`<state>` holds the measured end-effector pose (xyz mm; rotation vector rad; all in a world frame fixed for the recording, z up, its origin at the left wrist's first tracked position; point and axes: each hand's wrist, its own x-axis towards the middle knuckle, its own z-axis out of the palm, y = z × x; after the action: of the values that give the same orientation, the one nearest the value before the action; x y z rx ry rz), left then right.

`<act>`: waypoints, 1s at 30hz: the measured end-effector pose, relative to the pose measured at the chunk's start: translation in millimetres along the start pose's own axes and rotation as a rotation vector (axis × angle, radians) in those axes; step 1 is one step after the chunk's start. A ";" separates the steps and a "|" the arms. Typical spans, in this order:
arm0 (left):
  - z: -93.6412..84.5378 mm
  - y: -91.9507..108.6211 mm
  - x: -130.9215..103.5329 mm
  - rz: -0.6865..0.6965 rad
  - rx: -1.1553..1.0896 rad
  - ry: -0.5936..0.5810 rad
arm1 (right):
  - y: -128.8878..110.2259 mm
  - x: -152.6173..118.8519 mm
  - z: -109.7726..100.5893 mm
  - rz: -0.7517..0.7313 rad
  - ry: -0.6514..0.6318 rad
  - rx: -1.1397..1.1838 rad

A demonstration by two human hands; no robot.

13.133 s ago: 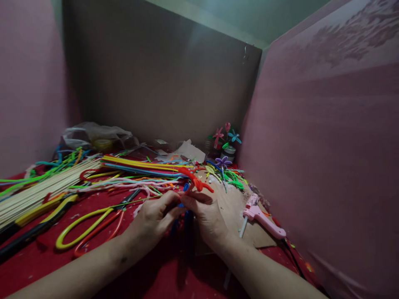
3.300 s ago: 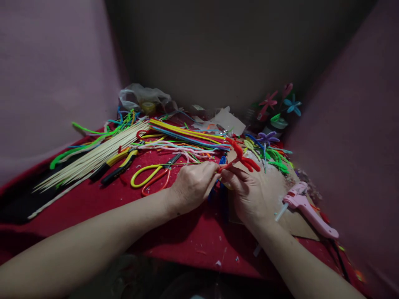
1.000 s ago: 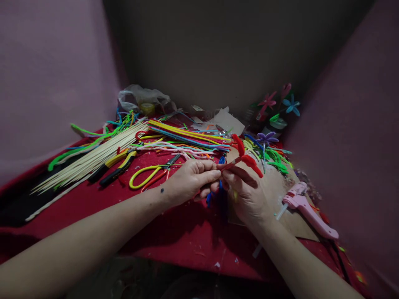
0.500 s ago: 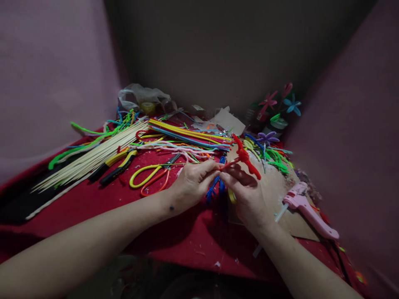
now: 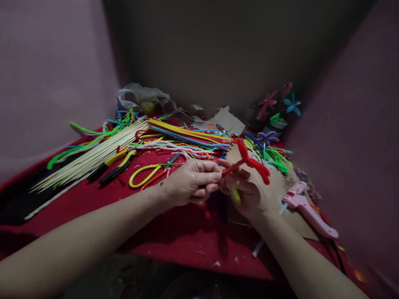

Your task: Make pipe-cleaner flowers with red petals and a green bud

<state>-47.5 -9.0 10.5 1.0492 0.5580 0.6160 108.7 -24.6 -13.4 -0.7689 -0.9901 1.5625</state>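
My left hand (image 5: pixel 201 180) is closed, pinching the lower stem of a red pipe-cleaner piece (image 5: pixel 245 155) between thumb and fingers. The piece slants up to the right and splits into two fuzzy arms. Behind its stem, my right hand (image 5: pixel 249 191) has loosely curled fingers, some spread apart close to the stem. A curved yellow thing (image 5: pixel 236 195) shows against the right palm; its kind is hidden by the hand. Below the hands, blue pipe cleaners are mostly covered. Just left of my left hand lie scissors (image 5: pixel 145 176) with yellow and red handles.
Wooden sticks (image 5: pixel 93 153), black-and-yellow pliers (image 5: pixel 120 166) and coloured pipe cleaners (image 5: pixel 187 133) lie on the red cloth (image 5: pixel 174 245). To the right, a pink glue gun (image 5: pixel 308 211) rests on cardboard (image 5: pixel 271 191). Pipe-cleaner flowers (image 5: pixel 291 106) stand behind, near the wall.
My left hand has turned, its fingers now curled round the stem. My right fingers have loosened from their pinch and spread behind it. The red piece has tipped slightly right and down.
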 end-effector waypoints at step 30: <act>2.3 -6.6 3.1 0.243 0.461 0.220 | -0.9 -2.1 -1.0 -0.153 0.140 -0.106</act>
<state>-42.5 -10.6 5.0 1.5084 0.7945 0.8462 110.4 -26.4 -13.0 -0.8441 -1.0100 1.3160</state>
